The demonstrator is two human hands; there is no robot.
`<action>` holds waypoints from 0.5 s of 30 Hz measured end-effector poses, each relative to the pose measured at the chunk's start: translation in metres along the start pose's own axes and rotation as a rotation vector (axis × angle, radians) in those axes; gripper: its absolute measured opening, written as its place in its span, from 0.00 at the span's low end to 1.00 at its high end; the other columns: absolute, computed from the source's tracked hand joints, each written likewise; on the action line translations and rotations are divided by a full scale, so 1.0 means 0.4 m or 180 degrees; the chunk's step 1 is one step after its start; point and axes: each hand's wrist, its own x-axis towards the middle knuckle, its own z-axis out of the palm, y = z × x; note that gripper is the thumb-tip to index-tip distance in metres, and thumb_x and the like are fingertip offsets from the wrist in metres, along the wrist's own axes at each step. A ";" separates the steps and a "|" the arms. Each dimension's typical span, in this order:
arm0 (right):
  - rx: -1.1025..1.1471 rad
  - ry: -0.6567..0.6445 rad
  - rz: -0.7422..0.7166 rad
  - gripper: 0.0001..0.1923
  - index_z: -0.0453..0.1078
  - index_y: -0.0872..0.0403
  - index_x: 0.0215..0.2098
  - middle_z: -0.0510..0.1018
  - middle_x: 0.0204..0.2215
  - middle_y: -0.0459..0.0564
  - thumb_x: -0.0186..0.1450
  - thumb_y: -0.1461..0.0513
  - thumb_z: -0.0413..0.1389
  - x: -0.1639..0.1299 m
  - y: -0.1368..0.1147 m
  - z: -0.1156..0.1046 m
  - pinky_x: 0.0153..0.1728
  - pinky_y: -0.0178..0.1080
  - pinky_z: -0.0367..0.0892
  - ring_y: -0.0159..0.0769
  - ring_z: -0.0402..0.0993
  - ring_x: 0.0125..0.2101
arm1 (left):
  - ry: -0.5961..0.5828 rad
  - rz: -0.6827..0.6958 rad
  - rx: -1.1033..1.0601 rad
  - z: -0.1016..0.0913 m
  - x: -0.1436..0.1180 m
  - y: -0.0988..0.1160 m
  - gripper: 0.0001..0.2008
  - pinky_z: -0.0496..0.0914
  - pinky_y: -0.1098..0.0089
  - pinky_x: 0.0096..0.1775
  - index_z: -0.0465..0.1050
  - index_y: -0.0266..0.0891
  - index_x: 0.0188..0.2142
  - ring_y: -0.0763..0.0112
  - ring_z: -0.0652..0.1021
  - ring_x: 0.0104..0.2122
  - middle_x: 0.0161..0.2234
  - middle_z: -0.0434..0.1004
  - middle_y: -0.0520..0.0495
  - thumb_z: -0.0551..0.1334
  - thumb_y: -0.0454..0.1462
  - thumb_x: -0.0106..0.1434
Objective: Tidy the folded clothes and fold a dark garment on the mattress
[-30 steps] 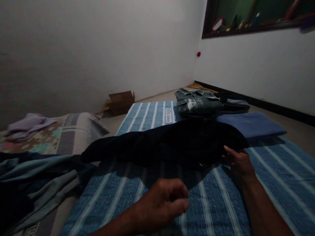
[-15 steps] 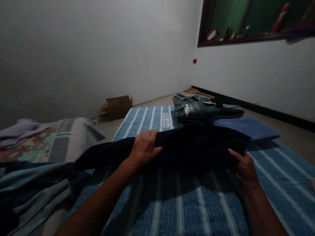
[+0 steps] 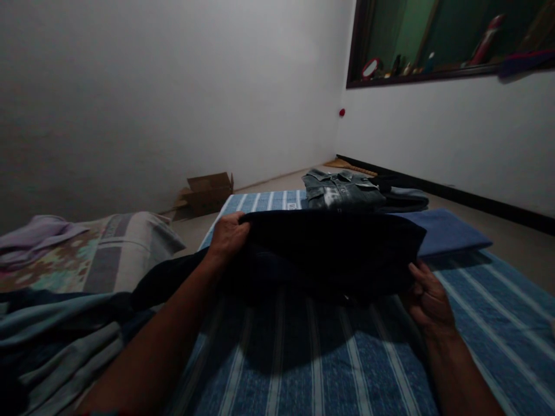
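Note:
A very dark garment [image 3: 329, 254] is stretched between my two hands above the striped blue cover [image 3: 295, 358]; its exact kind is lost in the dim light. My left hand [image 3: 229, 234] is closed on its upper left edge. At the lower right corner, my right hand [image 3: 431, 294] pinches the cloth between thumb and fingers. Part of the garment trails left past my left forearm. Just behind it lie a folded grey denim jacket [image 3: 340, 190] and a folded blue cloth [image 3: 451, 231].
Loose clothes [image 3: 73, 341] are heaped at the lower left. Beyond them, a floral and grey cover [image 3: 125, 248] bears a lilac garment [image 3: 39, 237]. An open cardboard box [image 3: 210, 193] stands by the wall. A window ledge [image 3: 416, 75] with small items is at upper right.
My left hand has moved left and up, raising the garment's upper edge so the cloth spreads taller and hides most of the printed label. My right hand keeps its hold at the right corner.

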 end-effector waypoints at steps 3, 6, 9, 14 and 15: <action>-0.0058 -0.0122 0.0043 0.25 0.72 0.46 0.46 0.80 0.38 0.43 0.50 0.61 0.67 -0.007 0.006 0.003 0.31 0.29 0.73 0.29 0.77 0.31 | 0.0125 -0.0211 -0.0365 0.001 0.013 -0.007 0.11 0.59 0.73 0.29 0.76 0.34 0.31 0.71 0.68 0.26 0.22 0.69 0.54 0.59 0.38 0.52; -0.0018 -0.0383 0.0054 0.27 0.71 0.45 0.47 0.78 0.40 0.44 0.49 0.62 0.67 -0.017 0.020 0.016 0.37 0.33 0.74 0.31 0.76 0.36 | 0.0085 -0.0276 -0.0481 0.008 0.013 -0.008 0.12 0.60 0.74 0.29 0.77 0.33 0.32 0.71 0.69 0.27 0.23 0.70 0.54 0.61 0.39 0.52; -0.0022 -0.0650 -0.0044 0.29 0.69 0.43 0.50 0.75 0.49 0.46 0.51 0.62 0.66 -0.024 0.036 0.030 0.43 0.39 0.72 0.37 0.72 0.47 | 0.0105 -0.0369 -0.0655 0.014 0.009 -0.008 0.11 0.61 0.74 0.30 0.78 0.33 0.31 0.70 0.71 0.29 0.23 0.72 0.54 0.62 0.38 0.51; -0.0494 -0.0785 0.0038 0.29 0.66 0.42 0.52 0.72 0.53 0.51 0.53 0.59 0.66 -0.016 0.060 0.023 0.45 0.46 0.70 0.46 0.68 0.53 | 0.0450 -0.0572 -0.1087 0.009 0.011 -0.013 0.12 0.63 0.73 0.31 0.78 0.33 0.31 0.70 0.71 0.29 0.24 0.73 0.54 0.64 0.39 0.49; -0.0643 -0.0803 0.0056 0.30 0.66 0.43 0.52 0.72 0.53 0.52 0.53 0.59 0.66 -0.013 0.065 0.018 0.45 0.47 0.70 0.48 0.67 0.53 | 0.0572 -0.0623 -0.1212 0.008 0.013 -0.016 0.12 0.64 0.73 0.31 0.77 0.33 0.32 0.70 0.72 0.29 0.24 0.73 0.54 0.64 0.40 0.49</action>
